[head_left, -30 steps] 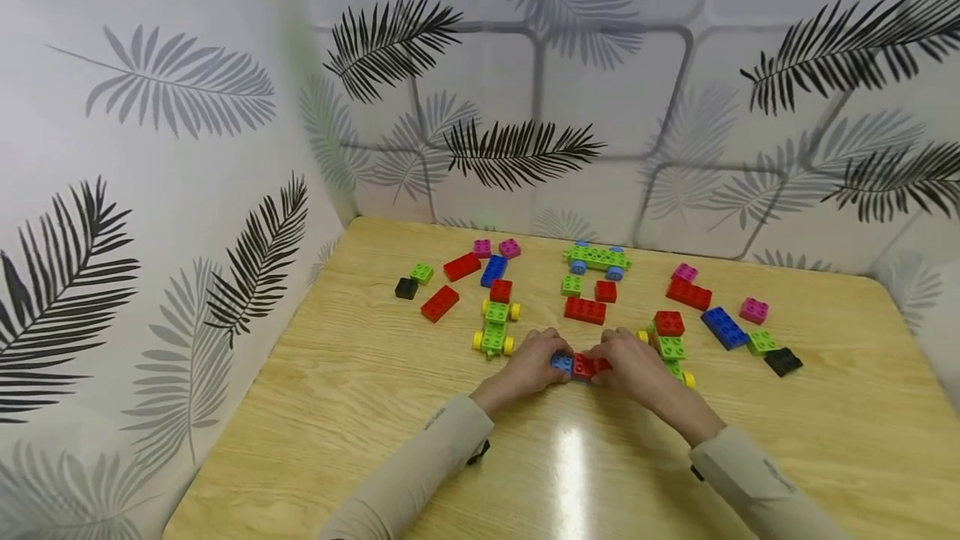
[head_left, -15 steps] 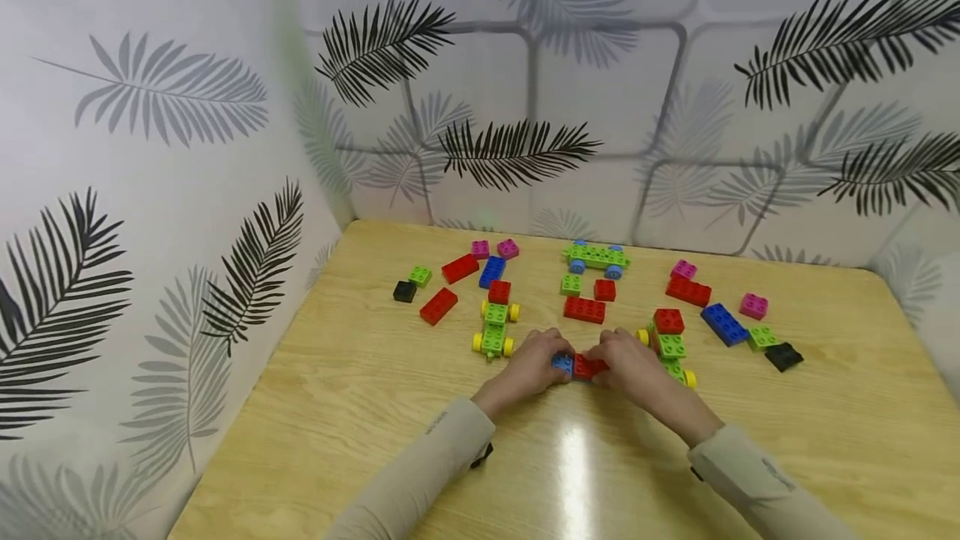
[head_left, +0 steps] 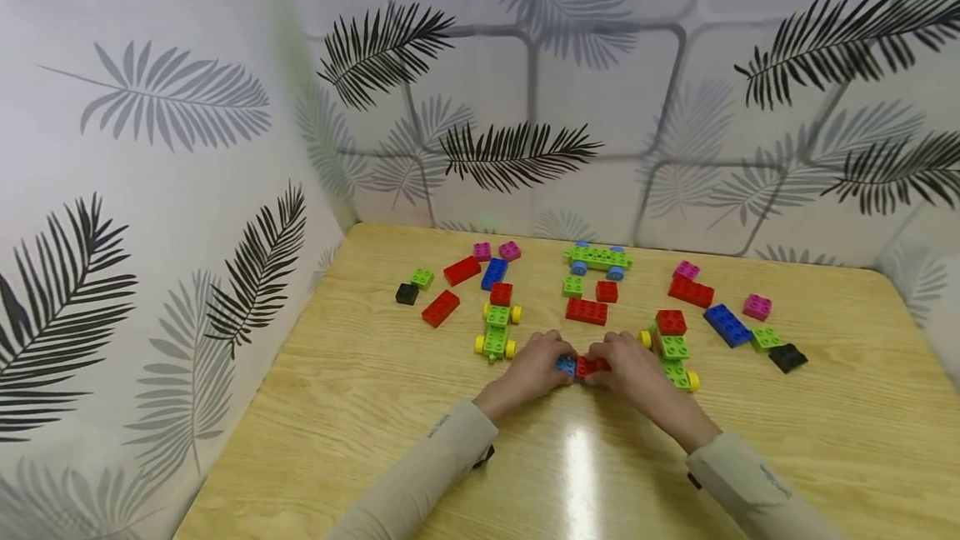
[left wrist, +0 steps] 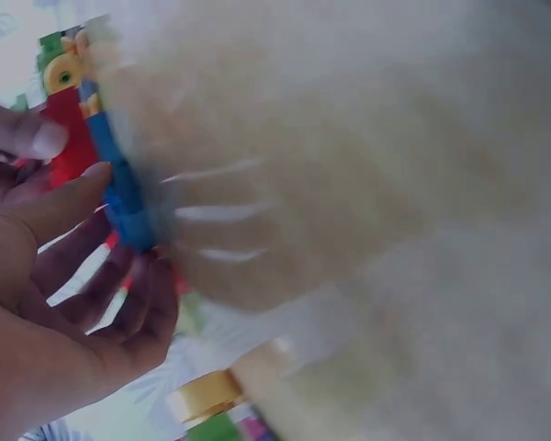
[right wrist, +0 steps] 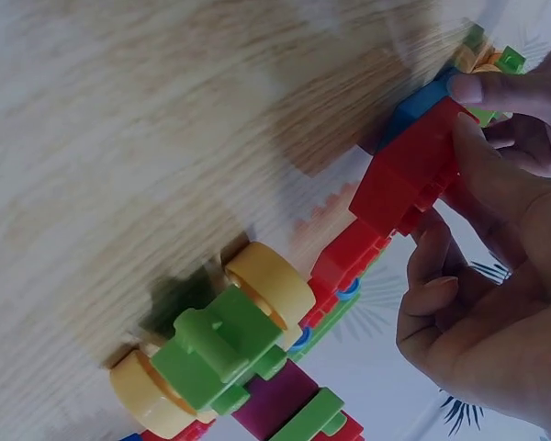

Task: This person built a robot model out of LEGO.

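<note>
In the head view, my left hand (head_left: 536, 367) pinches the left end of a light blue toy building brick (head_left: 566, 366) low over the table. Pressed together with it is a red brick (head_left: 588, 367), which my right hand (head_left: 633, 369) grips from the right. The left wrist view shows thumb and fingertips on the narrow blue brick (left wrist: 125, 197), with the red brick (left wrist: 66, 152) lying along it. Seen from the right wrist, the red brick (right wrist: 406, 175) sits between thumb and fingers, its studs turned toward the fingers; the blue brick (right wrist: 413, 112) is partly hidden.
Toy cars with yellow wheels stand left (head_left: 497, 336) and right (head_left: 672, 352) of the hands. Behind is a green blue-wheeled base (head_left: 597, 257). Loose red (head_left: 587, 311), dark blue (head_left: 727, 325), pink (head_left: 757, 307) and black (head_left: 787, 357) bricks lie around. Patterned walls border the table (head_left: 337, 407).
Both hands keep their hold on the blue and red bricks, with only slight finger shifts. The head view itself has shifted a little.
</note>
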Demonstrator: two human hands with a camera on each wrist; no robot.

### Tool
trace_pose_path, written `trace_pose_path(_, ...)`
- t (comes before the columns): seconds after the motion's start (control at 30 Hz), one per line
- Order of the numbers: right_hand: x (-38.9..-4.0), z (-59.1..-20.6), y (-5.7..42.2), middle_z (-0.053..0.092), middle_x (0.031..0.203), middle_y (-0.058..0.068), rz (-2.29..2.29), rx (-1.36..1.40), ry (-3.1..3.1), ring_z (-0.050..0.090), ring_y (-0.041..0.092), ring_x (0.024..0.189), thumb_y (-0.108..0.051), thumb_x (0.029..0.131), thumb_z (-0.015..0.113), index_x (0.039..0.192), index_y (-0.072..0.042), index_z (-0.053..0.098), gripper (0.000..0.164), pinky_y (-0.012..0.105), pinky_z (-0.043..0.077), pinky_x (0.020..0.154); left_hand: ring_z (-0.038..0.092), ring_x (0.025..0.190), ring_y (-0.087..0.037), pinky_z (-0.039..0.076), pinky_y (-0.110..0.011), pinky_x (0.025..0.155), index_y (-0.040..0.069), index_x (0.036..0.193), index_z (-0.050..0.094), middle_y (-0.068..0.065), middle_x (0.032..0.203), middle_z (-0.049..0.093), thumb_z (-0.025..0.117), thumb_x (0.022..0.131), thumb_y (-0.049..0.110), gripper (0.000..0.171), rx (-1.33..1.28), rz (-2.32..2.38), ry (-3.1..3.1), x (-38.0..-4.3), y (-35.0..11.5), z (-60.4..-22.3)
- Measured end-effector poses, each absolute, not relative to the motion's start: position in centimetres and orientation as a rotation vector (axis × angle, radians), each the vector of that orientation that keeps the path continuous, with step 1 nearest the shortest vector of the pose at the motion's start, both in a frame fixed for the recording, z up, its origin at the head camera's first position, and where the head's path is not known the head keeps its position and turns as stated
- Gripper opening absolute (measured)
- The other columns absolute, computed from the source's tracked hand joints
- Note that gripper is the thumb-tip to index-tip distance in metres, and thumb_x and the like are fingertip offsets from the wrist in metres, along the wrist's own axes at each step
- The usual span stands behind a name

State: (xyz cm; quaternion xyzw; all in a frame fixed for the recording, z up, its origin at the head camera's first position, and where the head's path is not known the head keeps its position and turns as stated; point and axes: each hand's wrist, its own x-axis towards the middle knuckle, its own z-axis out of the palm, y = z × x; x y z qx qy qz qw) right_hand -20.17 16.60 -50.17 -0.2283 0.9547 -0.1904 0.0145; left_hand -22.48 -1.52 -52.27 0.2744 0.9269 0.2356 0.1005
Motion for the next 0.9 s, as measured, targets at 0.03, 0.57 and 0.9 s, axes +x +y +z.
trace_pose_path(0.03,-20.2,-50.2,16.6,0.057,0.075,0.001,-0.587,-0.714,2.973,0.043,0.016,0.069,-0.020,0.076,0.082,0.089,-0.009,0.073,0.019,0.026,0.036,0.058,0.050,0.091,-0.014,0.042,-0.021,0.080,0.012,0.112,0.070,0.000,0.101,0.058,0.075,0.085,0.018,0.028,0.795,0.690,2.738,-22.4,-1.6,-51.9)
trace_pose_path(0.57,-19.7,-50.2,16.5,0.054,0.078,0.001,-0.583,-0.647,2.959,0.042,0.018,0.073,-0.019,0.079,0.080,0.095,-0.009,0.072,0.020,0.028,0.035,0.061,0.058,0.100,-0.028,0.051,-0.038,0.079,0.003,0.114,0.067,-0.011,0.110,0.061,0.066,0.092,0.010,0.023,0.595,1.212,3.002,-24.0,-11.0,-44.4)
trace_pose_path(0.9,-19.2,-49.8,16.1,0.064,0.092,0.005,-0.581,-0.668,2.970,0.045,0.020,0.078,-0.014,0.079,0.080,0.096,-0.008,0.073,0.019,0.029,0.039,0.066,0.050,0.111,-0.035,0.051,-0.046,0.084,-0.001,0.121,0.063,-0.017,0.121,0.055,0.066,0.092,0.015,0.033,0.092,0.800,3.145,-27.4,-16.0,-49.9)
